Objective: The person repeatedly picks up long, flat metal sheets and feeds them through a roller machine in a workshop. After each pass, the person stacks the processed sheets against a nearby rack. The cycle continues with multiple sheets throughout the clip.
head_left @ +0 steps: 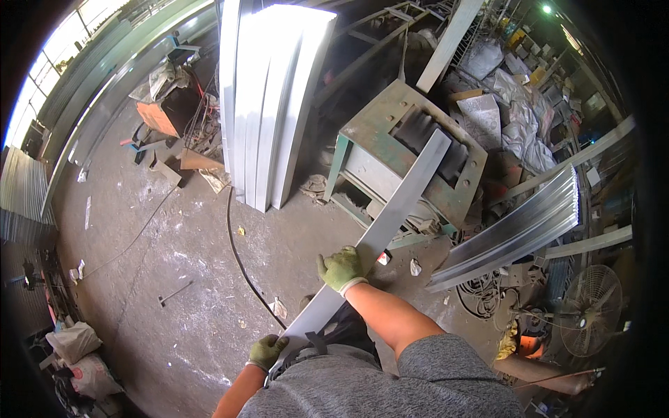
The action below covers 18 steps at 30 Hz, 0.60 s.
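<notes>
This is a metal fabrication workshop. Tall bent sheets of shiny galvanised steel point(268, 104) lean upright at the upper middle, a worn green steel forming machine point(408, 157) stands at centre, ribbed grey metal profiles point(516, 233) lie stacked at right, and the stained concrete floor point(181, 279) carries scrap and cables.

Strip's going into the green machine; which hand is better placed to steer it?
Probably the right hand: it grips the metal strip nearer the green machine; the left hand holds the near end.
</notes>
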Available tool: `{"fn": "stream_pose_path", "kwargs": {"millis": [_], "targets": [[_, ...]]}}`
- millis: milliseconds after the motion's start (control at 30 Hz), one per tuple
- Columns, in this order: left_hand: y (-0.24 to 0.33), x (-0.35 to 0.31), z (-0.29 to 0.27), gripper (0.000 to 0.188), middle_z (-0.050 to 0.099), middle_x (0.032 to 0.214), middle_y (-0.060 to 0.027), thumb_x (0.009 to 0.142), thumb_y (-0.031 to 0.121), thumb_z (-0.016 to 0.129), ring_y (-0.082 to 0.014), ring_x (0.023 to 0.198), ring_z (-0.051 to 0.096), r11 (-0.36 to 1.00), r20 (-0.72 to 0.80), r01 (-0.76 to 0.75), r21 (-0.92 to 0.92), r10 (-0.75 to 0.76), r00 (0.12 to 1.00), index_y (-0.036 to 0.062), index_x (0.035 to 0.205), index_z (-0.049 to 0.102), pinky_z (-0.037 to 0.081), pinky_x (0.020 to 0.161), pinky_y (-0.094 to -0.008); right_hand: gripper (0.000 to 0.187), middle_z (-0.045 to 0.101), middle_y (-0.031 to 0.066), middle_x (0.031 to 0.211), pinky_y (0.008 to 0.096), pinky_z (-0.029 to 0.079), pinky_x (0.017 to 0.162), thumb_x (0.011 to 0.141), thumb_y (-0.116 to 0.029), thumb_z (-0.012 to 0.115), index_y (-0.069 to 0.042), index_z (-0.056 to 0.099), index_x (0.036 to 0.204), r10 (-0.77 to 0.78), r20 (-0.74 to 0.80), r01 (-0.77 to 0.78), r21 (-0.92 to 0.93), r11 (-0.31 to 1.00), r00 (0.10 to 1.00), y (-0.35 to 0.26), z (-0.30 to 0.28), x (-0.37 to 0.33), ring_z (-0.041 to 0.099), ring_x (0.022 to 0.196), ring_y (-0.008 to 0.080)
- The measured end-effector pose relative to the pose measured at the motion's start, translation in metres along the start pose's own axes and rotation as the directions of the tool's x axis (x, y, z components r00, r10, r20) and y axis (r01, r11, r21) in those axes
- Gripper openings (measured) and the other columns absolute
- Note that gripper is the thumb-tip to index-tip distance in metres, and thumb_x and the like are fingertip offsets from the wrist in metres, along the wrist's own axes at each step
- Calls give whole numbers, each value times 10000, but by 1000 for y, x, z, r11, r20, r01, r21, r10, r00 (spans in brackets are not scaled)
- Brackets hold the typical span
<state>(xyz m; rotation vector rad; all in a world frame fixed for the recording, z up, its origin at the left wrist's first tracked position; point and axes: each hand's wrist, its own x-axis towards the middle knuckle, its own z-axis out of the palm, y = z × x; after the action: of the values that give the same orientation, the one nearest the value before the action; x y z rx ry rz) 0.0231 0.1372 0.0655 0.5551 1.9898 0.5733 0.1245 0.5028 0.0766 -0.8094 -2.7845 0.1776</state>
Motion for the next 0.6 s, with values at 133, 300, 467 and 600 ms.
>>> {"fn": "stream_pose_path", "kwargs": {"millis": [133,300,467,600], "targets": [[-6,-8,-6,594,807,1012,-194,977,628,746,-324,968,775,1000,-23,-25,16,25,999,49,1095,808,587,853,-437,508,718,117,624,485,519,837,1024,-345,598,-126,732,586,9,-59,-8,20,1000,998,-11,2,-4,694,600,333],[-18,-26,-18,525,809,951,-177,980,556,781,-271,873,761,1000,-68,-6,-6,6,998,37,1052,818,583,809,-420,510,728,112,636,501,508,817,1036,-356,592,-133,739,600,-3,-47,7,66,998,999,-34,9,-11,698,617,331],[-42,-59,-41,513,799,922,-191,955,539,806,-263,834,754,997,-136,81,14,-79,988,30,1022,819,579,791,-413,432,763,99,714,500,526,866,1032,-379,618,-139,789,716,-15,27,10,171,985,1000,-73,5,-20,733,721,309],[-52,-78,-62,516,792,864,-175,927,561,826,-250,839,774,987,-185,152,49,-141,973,48,984,829,590,780,-400,173,777,166,1149,523,530,1048,970,-231,738,-87,765,1061,63,-217,70,556,828,974,-77,-18,-25,729,1114,349]]}}
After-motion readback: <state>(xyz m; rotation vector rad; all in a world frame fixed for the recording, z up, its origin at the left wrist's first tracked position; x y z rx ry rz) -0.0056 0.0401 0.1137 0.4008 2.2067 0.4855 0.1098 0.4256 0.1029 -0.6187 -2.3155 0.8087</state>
